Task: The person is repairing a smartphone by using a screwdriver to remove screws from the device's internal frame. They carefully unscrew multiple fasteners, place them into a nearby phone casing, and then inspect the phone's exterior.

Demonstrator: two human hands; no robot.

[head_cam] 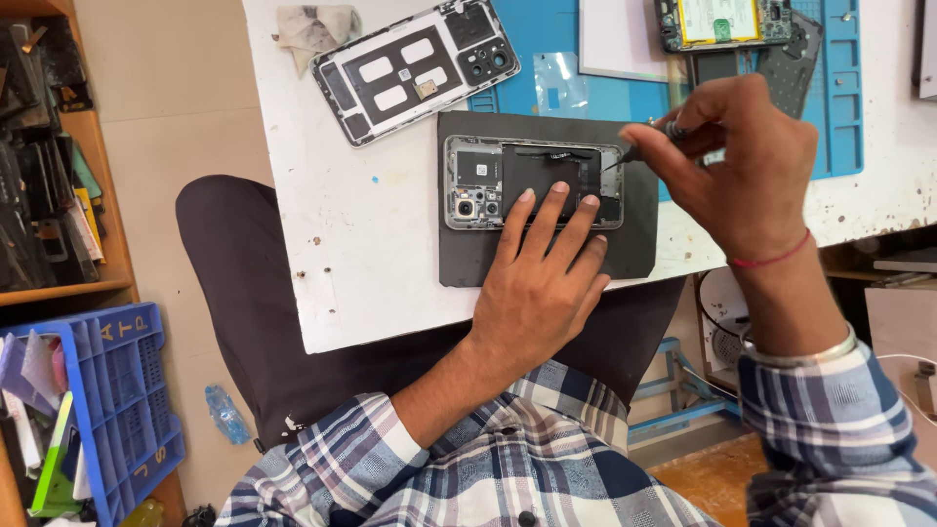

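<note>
Plaid blue-and-white shirt sleeves [410, 468] fill the lower edge of the view, with dark trousers [254, 293] beneath the table edge.

Left hand [537, 283]: laid flat, fingers [551, 210] spread and extended, palm down. It grips nothing; the fingertips press on the opened black smartphone with exposed internals [532, 181], and the heel of the hand rests on the dark grey rectangular work mat [468, 259].

Right hand [747, 161]: closed in a narrow pinch around a slim dark metal precision tool [649, 141]. The tool tip points leftward and meets the right end of the phone.

Key relation: the phone lies on the mat with its long axis running left to right, camera end at left. The left hand holds it from the near side; the right hand approaches from the right, in line with that axis.

Beyond, on the white worn tabletop [342, 224]: a detached white phone back cover [415, 66], a blue silicone repair mat [830, 117], and a second opened phone with a yellow-green battery [722, 21].
</note>
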